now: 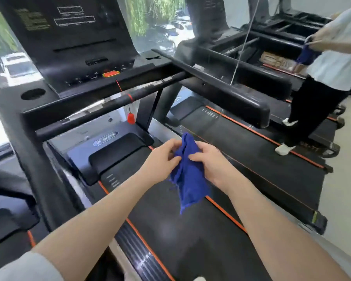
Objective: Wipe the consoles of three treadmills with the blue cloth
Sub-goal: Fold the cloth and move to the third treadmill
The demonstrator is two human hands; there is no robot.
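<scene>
1. Cloth first: the crumpled blue terry cloth [187, 175] hangs between my 2 hands, above the black running belt with orange edge stripes [182, 230], well below the console and touching no part of the machine.
2. My left hand [160, 161] pinches the cloth's upper left edge, fingers curled in against the fabric.
3. My right hand [209, 161] grips the cloth from the other side, thumb and fingers closed on a fold, and the loose end of the cloth dangles below both hands.
4. Ahead of me stands the tall black treadmill console [75, 47] with a dark screen, a row of small buttons and a red oval stop button ringed in yellow [110, 74].
5. A red safety clip on a thin red cord [131, 118] hangs down from the black front handlebar [118, 104].
6. A round cup recess [32, 93] sits in the console's left shelf.
7. To my right, on the next treadmill, another person in a white shirt and black trousers [328, 78] stands holding a second dark blue cloth [307, 55].
</scene>
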